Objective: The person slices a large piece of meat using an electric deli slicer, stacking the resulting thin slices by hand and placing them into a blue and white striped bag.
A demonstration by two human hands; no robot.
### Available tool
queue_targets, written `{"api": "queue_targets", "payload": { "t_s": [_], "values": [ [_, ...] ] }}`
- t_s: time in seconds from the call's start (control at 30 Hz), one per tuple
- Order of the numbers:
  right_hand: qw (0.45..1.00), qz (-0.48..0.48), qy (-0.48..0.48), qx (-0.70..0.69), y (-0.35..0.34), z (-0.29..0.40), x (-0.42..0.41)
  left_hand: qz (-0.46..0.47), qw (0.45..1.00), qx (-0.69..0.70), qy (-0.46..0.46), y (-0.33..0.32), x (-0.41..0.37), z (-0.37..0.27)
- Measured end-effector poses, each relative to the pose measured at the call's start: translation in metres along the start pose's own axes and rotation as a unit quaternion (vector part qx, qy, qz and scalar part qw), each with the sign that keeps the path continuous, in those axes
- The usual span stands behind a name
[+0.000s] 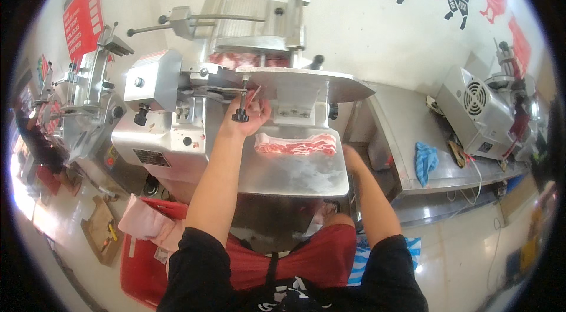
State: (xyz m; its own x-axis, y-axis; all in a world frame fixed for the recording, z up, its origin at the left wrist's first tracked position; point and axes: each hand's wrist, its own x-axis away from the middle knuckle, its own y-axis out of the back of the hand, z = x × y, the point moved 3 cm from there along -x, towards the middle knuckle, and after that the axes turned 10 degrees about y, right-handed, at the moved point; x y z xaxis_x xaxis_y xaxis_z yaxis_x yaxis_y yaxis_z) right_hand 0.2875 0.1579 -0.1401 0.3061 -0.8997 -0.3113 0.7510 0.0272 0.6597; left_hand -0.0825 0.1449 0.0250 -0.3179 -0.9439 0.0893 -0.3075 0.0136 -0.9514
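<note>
A meat slicer (159, 139) stands before me with a block of raw meat (239, 60) under its ridged metal carriage (230, 20). My left hand (253, 115) reaches up below the slicing head, beside a black-knobbed screw (240, 115). Its fingers are partly hidden, and I cannot tell whether the thin pale strip at them is meat. A row of overlapping sliced pork belly (296, 145) lies on the metal receiving plate (287, 179). At that plate's right edge is my right hand (351, 158), blurred and partly covered, so its grip is unclear.
On my right, a steel table (389, 122) holds a blue cloth (426, 162) and another machine (473, 108). A red crate (139, 272) with pale meat or skin (148, 221) stands low at left, near an open cardboard box (101, 230). Another slicer (93, 113) stands farther left.
</note>
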Motion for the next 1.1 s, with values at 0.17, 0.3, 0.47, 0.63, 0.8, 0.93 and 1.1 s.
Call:
{"api": "queue_targets", "payload": {
  "t_s": [0.17,0.3,0.47,0.63,0.8,0.93,1.1],
  "values": [
    [0.958,0.250,0.130,-0.047,-0.033,-0.006,0.010,0.016,0.998,-0.026,0.055,0.028,0.025,-0.002],
    [0.984,0.179,0.011,0.017,-0.035,-0.002,-0.005,-0.063,0.996,-0.069,-0.011,0.051,0.035,-0.003],
    [0.990,0.083,-0.066,0.089,-0.034,0.002,-0.021,-0.015,0.933,-0.358,-0.021,0.016,0.057,0.023],
    [0.966,0.163,-0.081,0.185,-0.044,0.020,0.015,0.071,0.897,-0.433,0.048,-0.040,0.075,0.066],
    [0.988,0.006,-0.067,0.138,0.006,-0.009,0.032,0.128,0.852,-0.499,0.099,-0.060,0.045,0.095],
    [0.921,-0.219,0.137,-0.291,0.073,0.160,0.008,0.113,0.836,-0.528,0.099,-0.060,0.044,0.092],
    [0.923,-0.017,0.086,-0.375,0.058,0.223,-0.008,0.105,0.783,-0.613,0.025,-0.078,0.046,0.092]
  ]
}}
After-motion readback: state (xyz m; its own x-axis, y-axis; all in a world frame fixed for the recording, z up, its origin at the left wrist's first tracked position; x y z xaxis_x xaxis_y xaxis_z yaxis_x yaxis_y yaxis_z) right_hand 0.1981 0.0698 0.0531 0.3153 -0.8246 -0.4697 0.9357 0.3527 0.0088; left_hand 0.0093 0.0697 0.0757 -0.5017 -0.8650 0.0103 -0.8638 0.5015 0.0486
